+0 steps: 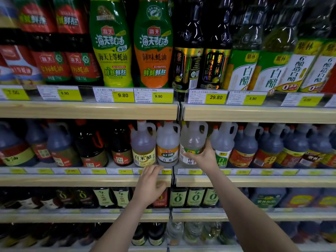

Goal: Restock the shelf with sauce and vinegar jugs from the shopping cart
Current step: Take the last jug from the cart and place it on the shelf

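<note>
The left hand (151, 184) hovers empty, fingers apart, near the middle shelf (87, 180) edge. Right of it, the right hand (204, 157) clamps a pale vinegar jug (192, 140) on that shelf, likely seating it; next, release.

1. Our right hand (204, 157) is stretched forward and up at the end of a nearly straight right arm (241, 211), which runs in from the lower right.
2. Its palm faces away from us, thumb pointing left and fingers curled round something in front of it, knuckles uppermost.
3. Our left hand (151, 184) sits lower and to the left, well apart from the right.
4. Its fingers are loosely bent and spread, gripping nothing, the back of the hand turned towards us.
5. Our left forearm (116, 228) rises from the bottom edge, bare, angled up and right.
</note>
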`<state>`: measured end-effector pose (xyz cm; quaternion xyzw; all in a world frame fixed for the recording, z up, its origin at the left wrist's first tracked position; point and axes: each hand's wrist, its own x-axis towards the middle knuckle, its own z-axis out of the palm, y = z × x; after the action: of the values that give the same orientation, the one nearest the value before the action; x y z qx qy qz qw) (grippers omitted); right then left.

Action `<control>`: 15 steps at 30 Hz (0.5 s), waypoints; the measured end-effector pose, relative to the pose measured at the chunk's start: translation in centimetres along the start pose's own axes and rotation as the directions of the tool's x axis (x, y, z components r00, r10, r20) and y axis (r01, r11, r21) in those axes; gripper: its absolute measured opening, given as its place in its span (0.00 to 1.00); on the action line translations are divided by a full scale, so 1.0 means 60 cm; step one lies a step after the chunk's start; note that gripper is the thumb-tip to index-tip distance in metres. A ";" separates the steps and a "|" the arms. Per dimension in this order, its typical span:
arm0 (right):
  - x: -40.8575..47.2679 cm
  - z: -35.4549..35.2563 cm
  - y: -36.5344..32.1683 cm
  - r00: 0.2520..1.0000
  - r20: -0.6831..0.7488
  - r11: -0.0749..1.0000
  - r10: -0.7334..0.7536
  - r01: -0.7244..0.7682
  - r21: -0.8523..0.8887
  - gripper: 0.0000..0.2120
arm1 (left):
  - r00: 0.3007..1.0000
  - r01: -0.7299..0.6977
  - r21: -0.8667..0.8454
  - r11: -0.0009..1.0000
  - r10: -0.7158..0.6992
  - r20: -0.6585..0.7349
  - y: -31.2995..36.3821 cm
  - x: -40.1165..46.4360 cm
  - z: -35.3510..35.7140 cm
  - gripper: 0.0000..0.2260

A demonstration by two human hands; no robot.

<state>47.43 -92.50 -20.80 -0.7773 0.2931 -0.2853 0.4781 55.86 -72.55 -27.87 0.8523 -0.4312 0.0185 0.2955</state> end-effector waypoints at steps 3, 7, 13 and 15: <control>-0.007 -0.003 0.007 1.000 0.020 1.000 -0.007 0.006 0.015 0.43 | 1.000 0.002 -0.011 1.000 -0.002 -0.024 0.003 -0.001 0.001 0.26; -0.008 -0.003 0.002 0.999 0.046 1.000 0.007 -0.008 0.023 0.42 | 0.999 0.009 -0.041 0.999 -0.010 -0.033 0.009 -0.001 0.000 0.22; -0.019 -0.004 -0.001 0.999 0.029 0.999 0.036 -0.036 -0.029 0.40 | 0.963 0.100 -0.148 0.984 -0.133 -0.235 0.033 -0.003 -0.036 0.21; -0.028 -0.004 0.002 1.000 -0.016 0.999 0.027 -0.028 -0.046 0.38 | 0.912 0.172 -0.168 0.971 -0.222 -0.345 0.035 -0.001 -0.050 0.22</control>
<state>46.12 -91.46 -21.07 -0.7818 0.3138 -0.2778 0.4617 54.95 -71.91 -24.39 0.8518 -0.2815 0.1161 0.4264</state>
